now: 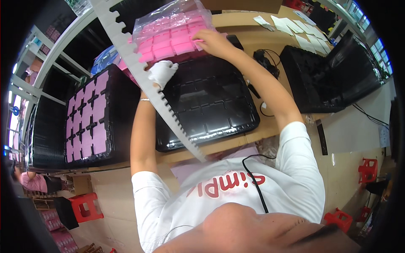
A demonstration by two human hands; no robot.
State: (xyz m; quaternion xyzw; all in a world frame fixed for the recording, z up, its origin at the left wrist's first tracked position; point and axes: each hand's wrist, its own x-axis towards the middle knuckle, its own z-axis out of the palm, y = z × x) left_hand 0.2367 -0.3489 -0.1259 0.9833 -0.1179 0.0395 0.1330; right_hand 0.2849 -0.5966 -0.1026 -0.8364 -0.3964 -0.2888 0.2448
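Pink pads sit in a clear bag at the far end of the black tray. Right hand pinches one pad; gloved left hand grips the white notched strip.

We see a clear plastic bag full of pink squares, just behind the empty black tray. Far behind the tray to the right, white paper labels lie flat on the counter.
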